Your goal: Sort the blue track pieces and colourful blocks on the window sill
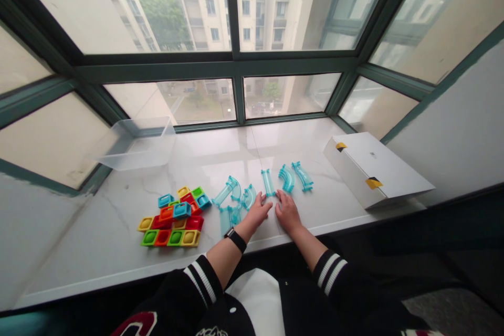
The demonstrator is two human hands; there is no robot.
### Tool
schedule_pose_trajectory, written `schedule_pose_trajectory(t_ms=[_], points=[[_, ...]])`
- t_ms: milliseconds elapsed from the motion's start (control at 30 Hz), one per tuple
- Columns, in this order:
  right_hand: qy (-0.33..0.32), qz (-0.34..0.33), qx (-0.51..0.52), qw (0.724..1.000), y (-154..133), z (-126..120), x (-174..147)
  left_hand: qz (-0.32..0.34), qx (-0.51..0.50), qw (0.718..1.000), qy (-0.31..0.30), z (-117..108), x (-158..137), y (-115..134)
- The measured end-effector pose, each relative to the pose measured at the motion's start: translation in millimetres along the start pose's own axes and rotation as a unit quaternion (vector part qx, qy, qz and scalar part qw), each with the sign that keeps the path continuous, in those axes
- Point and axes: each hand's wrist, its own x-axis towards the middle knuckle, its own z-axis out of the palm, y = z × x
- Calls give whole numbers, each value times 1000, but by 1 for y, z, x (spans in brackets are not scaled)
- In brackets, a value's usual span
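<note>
A straight, see-through blue track piece (268,182) lies on the white sill, its near end between my two hands. My left hand (257,213), with a black band at the wrist, is beside that end, thumb and fingers apart. On the other side my right hand (287,212) rests with its fingers stretched forward; whether either hand touches the piece I cannot tell. Curved blue pieces (249,197) lie left of my left hand, partly hidden by it, near a longer blue piece (224,192). Beyond my right hand are a curved piece (287,178) and a wavy piece (302,176).
Left on the sill (98,241) is a cluster of red, green, yellow and blue blocks (175,238), some stacked. A clear plastic bin (136,160) stands behind them. At the right is a white box (378,168) with yellow-black tabs. Framed windows (236,71) enclose the back.
</note>
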Motion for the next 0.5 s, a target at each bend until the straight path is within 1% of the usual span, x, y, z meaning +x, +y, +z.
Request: schedule_pose_trajectory(t_ms=[500], points=[[-2, -6, -13, 1000, 2, 1, 1, 0, 11, 1000, -11, -2, -3, 1]])
